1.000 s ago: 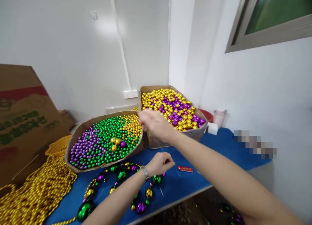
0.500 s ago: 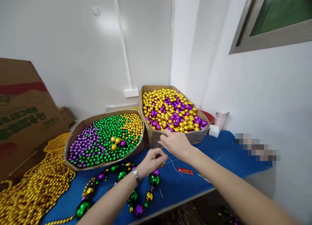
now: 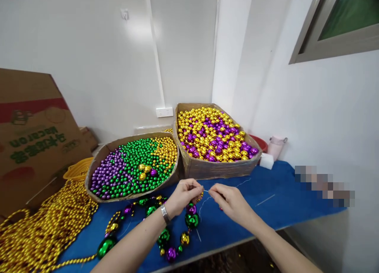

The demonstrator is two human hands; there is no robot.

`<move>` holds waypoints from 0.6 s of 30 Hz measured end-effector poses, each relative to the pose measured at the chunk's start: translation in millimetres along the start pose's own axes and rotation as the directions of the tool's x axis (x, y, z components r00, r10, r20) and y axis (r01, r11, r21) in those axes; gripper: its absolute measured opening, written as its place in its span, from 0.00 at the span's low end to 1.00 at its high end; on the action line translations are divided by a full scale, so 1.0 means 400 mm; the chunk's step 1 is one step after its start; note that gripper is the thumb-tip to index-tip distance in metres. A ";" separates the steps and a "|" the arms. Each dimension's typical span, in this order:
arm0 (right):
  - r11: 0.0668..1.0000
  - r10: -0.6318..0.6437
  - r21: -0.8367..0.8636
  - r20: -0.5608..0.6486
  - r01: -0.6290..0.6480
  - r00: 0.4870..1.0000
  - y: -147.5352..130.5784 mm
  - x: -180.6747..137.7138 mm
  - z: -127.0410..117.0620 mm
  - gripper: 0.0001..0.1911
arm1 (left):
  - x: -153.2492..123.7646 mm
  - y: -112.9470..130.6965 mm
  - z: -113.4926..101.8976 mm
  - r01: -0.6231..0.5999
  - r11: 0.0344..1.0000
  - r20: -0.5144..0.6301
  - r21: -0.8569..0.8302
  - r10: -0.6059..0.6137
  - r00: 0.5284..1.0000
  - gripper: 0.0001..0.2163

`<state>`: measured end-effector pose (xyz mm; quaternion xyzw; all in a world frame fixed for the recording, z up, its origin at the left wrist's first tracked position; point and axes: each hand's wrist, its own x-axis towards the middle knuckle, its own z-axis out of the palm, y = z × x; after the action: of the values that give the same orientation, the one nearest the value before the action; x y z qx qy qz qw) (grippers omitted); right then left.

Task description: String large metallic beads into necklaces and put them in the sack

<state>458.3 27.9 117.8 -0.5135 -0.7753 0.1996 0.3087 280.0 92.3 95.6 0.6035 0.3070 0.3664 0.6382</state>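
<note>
My left hand (image 3: 184, 196), with a metal watch on its wrist, pinches a thin white string (image 3: 206, 191) above the blue table. Facing it, my right hand (image 3: 229, 202) grips the same string between thumb and finger, so a short length runs between the two hands. Below my left hand lies a string of green, purple and gold beads (image 3: 192, 220) of mixed sizes. A few small gold beads show just beside my left fingertips.
Behind my hands stand a carton of small beads (image 3: 133, 166) and a carton of gold and purple beads (image 3: 213, 141). Gold bead strands (image 3: 59, 217) heap at left beside a large cardboard box (image 3: 32, 135). A pink cup (image 3: 276, 146) and white block (image 3: 267, 161) stand at right.
My right hand has come down and to the right from above my left hand, and is now level with it. My left hand stays nearly in place. The view has shifted slightly.
</note>
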 end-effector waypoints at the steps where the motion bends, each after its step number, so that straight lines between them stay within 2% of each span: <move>1: 1.000 -0.024 -0.004 -0.006 0.024 1.000 -0.002 -0.007 0.001 0.17 | -0.002 0.003 -0.003 0.006 1.000 0.011 -0.001 -0.006 1.000 0.15; 5: 0.990 -0.141 0.024 0.085 0.139 0.986 -0.008 -0.026 0.011 0.17 | -0.017 0.013 -0.009 -0.010 1.000 0.027 0.007 0.010 1.000 0.15; 7: 0.992 -0.096 0.088 0.036 0.092 0.995 -0.003 -0.023 0.020 0.15 | -0.026 0.021 -0.007 -0.067 0.992 0.033 0.107 0.064 0.997 0.14; 9: 0.974 0.006 0.227 -0.055 0.007 0.998 0.005 -0.010 0.030 0.15 | -0.035 0.035 -0.006 -0.182 0.942 0.055 0.282 0.173 0.983 0.11; 10: 0.947 0.053 0.319 -0.058 -0.031 0.997 0.010 -0.002 0.035 0.17 | -0.038 0.042 -0.007 -0.254 0.891 0.085 0.377 0.240 0.967 0.10; 12: 0.870 0.091 0.485 0.025 -0.092 0.996 0.019 0.017 0.046 0.20 | -0.041 0.056 -0.013 -0.397 0.742 0.178 0.540 0.361 0.916 0.08; 15: 0.791 0.079 0.595 0.134 -0.144 0.988 0.029 0.044 0.067 0.21 | -0.037 0.067 -0.031 -0.553 0.494 0.324 0.671 0.475 0.818 0.08; 16: 0.782 0.074 0.607 0.139 -0.144 0.988 0.032 0.051 0.074 0.21 | -0.035 0.068 -0.037 -0.578 0.436 0.353 0.690 0.493 0.795 0.09; 18: 0.771 0.055 0.624 0.135 -0.128 0.989 0.037 0.062 0.087 0.21 | -0.031 0.069 -0.046 -0.590 0.399 0.365 0.702 0.510 0.779 0.09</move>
<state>437.3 56.7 89.9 -0.4058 -0.6532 0.4904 0.4101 255.2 91.8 120.7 0.9015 0.1893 0.3540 0.1616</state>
